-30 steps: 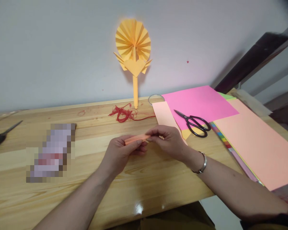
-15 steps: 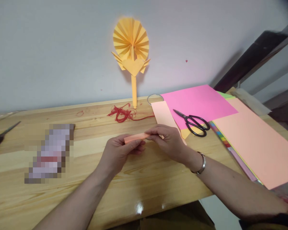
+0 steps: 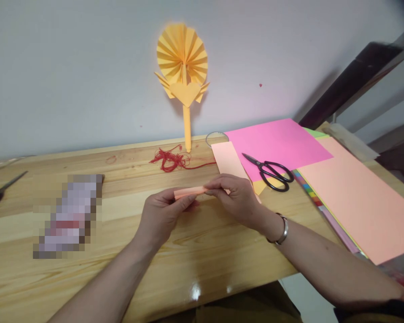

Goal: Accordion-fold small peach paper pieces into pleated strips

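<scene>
A narrow folded strip of peach paper (image 3: 187,192) is held over the wooden table between my two hands. My left hand (image 3: 161,214) grips its left part, with the thumb on the near side and the fingers behind. At the strip's right end, my right hand (image 3: 232,197) pinches it between thumb and fingers. Behind my right hand lies a flat peach paper piece (image 3: 227,158), partly covered by that hand. Black-handled scissors (image 3: 271,172) rest on a pink sheet (image 3: 279,143) just beyond, with a bit of yellow paper under the handles.
A yellow paper fan (image 3: 183,58) with a rolled handle leans on the wall. Tangled red string (image 3: 170,160) lies at its foot. Large peach sheets (image 3: 359,202) cover the right side. At left are a pixelated object (image 3: 69,215) and other scissors (image 3: 3,193).
Both hands keep their hold on the strip in nearly the same place. The left fingers behind it have shifted slightly, and the strip's folded edge is turned a little. The view has moved slightly.
</scene>
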Demonstrator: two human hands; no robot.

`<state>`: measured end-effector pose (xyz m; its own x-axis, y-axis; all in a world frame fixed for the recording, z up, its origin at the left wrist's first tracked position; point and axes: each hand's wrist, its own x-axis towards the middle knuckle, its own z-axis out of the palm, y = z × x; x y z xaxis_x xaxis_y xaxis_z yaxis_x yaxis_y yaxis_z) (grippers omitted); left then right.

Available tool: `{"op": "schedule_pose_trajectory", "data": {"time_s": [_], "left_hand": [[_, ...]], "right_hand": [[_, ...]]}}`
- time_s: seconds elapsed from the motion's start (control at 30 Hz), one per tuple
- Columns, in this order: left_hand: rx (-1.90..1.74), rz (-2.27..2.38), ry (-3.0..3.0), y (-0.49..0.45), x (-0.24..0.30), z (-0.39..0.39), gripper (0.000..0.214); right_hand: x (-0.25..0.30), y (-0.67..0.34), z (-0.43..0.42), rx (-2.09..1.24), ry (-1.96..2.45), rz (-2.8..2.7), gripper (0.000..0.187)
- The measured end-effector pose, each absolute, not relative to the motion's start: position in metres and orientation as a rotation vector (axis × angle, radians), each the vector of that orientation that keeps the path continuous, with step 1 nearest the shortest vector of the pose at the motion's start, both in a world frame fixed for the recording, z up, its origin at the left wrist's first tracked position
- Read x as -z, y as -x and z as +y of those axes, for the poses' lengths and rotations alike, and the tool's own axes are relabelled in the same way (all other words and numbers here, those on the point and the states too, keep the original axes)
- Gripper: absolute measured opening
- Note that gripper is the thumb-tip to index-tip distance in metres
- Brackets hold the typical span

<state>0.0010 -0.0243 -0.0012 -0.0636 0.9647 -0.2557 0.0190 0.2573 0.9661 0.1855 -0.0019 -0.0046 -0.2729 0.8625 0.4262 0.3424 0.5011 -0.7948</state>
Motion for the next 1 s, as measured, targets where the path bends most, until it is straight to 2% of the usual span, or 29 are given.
{"op": "schedule_pose_trajectory", "data": {"time_s": [0.33, 0.73, 0.9, 1.0], "left_hand": [[-1.002, 1.488, -1.266, -0.0022, -0.004, -0.0253, 0.022], [-1.003, 1.543, -1.205, -0.0042, -0.0089, -0.0246, 0.02], [-1.144, 1.496, -1.157, -0.0052, -0.0059, -0.0235, 0.025], [-1.244, 1.37, -1.094, -0.0055, -0.0038, -0.0218, 0.036]], "right_hand": [[0.001, -0.1851, -0.0023, -0.721, 1.046, -1.855, 0.009], [0.003, -0.1879, 0.0006, -0.715, 1.035, -1.843, 0.011], [0.0059, -0.1898, 0.0029, -0.711, 1.04, -1.843, 0.009], [0.0067, -0.1908, 0.0036, -0.703, 1.041, -1.85, 0.009]]}}
